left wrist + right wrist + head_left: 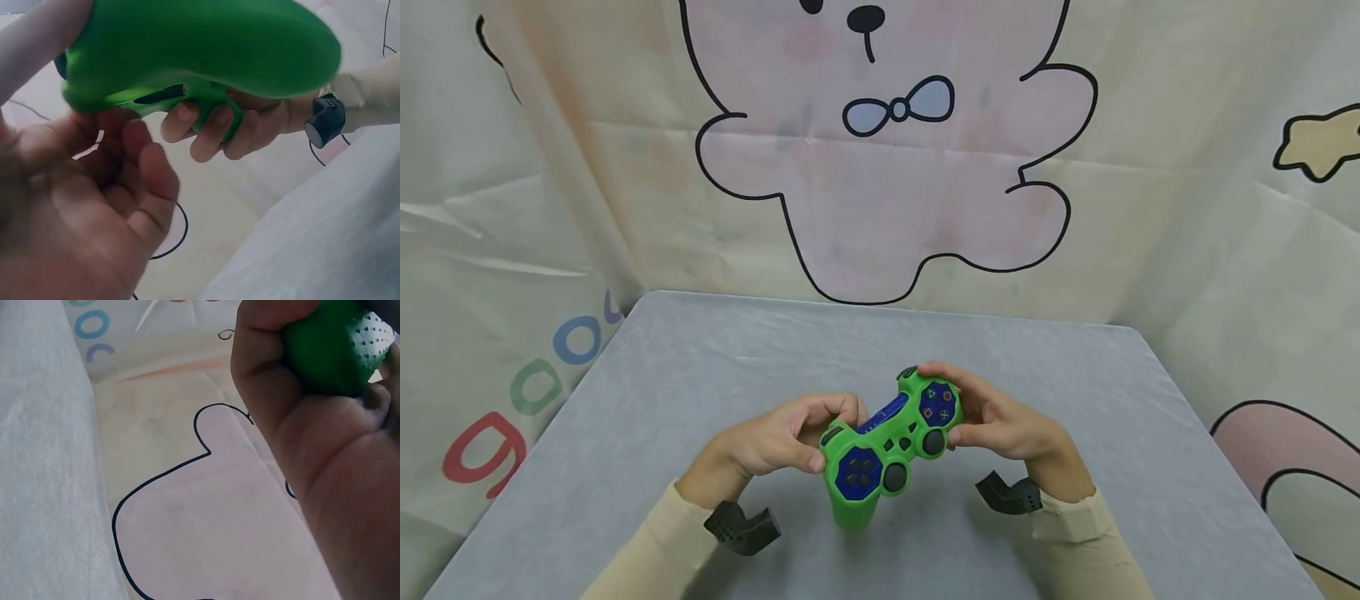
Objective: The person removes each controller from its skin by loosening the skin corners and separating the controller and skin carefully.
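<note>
A green game controller [917, 425] with dark blue button panels is held above the table, tilted so its right end is higher in the head view. My right hand [1011, 421] grips its right end, thumb at the front near the stick. At the other end, my left hand [782, 437] pinches the edge, thumb on the near side. From the left wrist view, the green underside [206, 50] shows a dark slot [159, 95]. Left fingers [156, 169] curl just below that slot. The right wrist view shows a green grip [325, 356] inside the right hand, with much of it hidden.
A grey cloth-covered table [715, 350] spreads beneath both hands. Behind it hangs a cream curtain [625, 167] with a cartoon bear. Black wrist devices sit on the left sleeve [658, 533] and the right sleeve [1086, 542].
</note>
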`<action>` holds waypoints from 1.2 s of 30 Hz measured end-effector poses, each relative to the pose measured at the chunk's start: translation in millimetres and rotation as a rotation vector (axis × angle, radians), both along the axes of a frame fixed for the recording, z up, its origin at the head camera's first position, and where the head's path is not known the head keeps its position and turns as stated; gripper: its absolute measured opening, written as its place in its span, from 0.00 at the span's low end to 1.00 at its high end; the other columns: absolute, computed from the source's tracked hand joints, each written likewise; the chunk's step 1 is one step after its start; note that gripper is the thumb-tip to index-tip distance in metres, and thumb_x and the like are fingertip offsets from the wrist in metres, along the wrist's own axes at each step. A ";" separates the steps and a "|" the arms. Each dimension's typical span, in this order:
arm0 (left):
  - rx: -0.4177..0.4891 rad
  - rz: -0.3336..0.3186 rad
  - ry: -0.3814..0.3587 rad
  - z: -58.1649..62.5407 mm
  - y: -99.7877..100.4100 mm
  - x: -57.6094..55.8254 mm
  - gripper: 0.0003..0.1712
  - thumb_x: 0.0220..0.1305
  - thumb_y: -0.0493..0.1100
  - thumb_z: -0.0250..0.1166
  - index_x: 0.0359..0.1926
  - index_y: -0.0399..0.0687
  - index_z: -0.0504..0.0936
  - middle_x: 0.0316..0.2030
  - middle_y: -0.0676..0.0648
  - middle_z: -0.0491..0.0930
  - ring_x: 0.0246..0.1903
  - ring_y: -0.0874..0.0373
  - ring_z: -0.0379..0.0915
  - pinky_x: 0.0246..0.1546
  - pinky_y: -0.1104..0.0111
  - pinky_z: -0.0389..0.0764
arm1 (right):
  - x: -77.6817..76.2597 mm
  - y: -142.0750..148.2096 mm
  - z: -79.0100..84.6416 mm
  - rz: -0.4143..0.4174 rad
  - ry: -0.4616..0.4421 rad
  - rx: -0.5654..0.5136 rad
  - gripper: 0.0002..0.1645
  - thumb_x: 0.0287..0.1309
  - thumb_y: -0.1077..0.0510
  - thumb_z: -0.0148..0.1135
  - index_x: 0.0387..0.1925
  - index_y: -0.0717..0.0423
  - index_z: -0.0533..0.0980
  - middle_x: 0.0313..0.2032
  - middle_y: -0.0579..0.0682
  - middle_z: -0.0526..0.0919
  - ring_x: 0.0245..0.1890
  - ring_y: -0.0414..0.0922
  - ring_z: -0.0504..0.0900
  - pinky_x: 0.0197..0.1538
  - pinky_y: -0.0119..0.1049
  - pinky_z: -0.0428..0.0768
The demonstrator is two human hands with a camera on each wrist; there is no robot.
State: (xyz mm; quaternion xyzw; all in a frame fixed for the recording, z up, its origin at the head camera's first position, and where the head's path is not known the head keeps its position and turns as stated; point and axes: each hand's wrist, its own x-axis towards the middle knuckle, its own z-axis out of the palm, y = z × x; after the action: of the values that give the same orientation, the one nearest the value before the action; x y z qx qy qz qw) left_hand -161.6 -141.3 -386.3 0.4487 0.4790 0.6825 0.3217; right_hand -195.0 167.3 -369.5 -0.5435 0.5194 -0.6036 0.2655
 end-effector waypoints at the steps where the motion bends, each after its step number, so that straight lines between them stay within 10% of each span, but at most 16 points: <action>1: 0.010 0.010 -0.002 -0.1 1.0 0.6 0.24 0.66 0.56 0.69 0.38 0.49 0.64 0.45 0.55 0.68 0.48 0.62 0.69 0.52 0.72 0.77 | -0.1 0.7 0.0 0.005 -0.003 -0.002 0.42 0.73 0.68 0.52 0.80 0.48 0.48 0.73 0.42 0.61 0.60 0.36 0.73 0.53 0.25 0.80; 23: 0.095 0.457 0.139 12.7 -7.2 1.9 0.21 0.71 0.37 0.63 0.27 0.45 0.60 0.32 0.52 0.56 0.36 0.61 0.57 0.35 0.67 0.61 | 0.6 7.1 7.7 -0.248 0.091 0.068 0.43 0.69 0.74 0.50 0.76 0.40 0.53 0.59 0.44 0.71 0.40 0.40 0.77 0.36 0.34 0.80; 36: -0.182 0.746 0.107 16.6 -6.3 2.4 0.24 0.79 0.42 0.50 0.22 0.35 0.63 0.28 0.56 0.64 0.38 0.59 0.63 0.43 0.61 0.63 | -1.9 2.6 2.4 -0.309 0.139 0.126 0.41 0.66 0.78 0.52 0.75 0.54 0.54 0.60 0.47 0.70 0.37 0.42 0.75 0.34 0.34 0.80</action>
State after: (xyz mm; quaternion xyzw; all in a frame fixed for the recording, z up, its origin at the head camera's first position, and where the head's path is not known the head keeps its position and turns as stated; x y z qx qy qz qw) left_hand -159.3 -147.7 -369.8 0.2481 0.6838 0.6832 0.0644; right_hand -196.9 169.9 -367.1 -0.4800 0.6506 -0.5645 0.1666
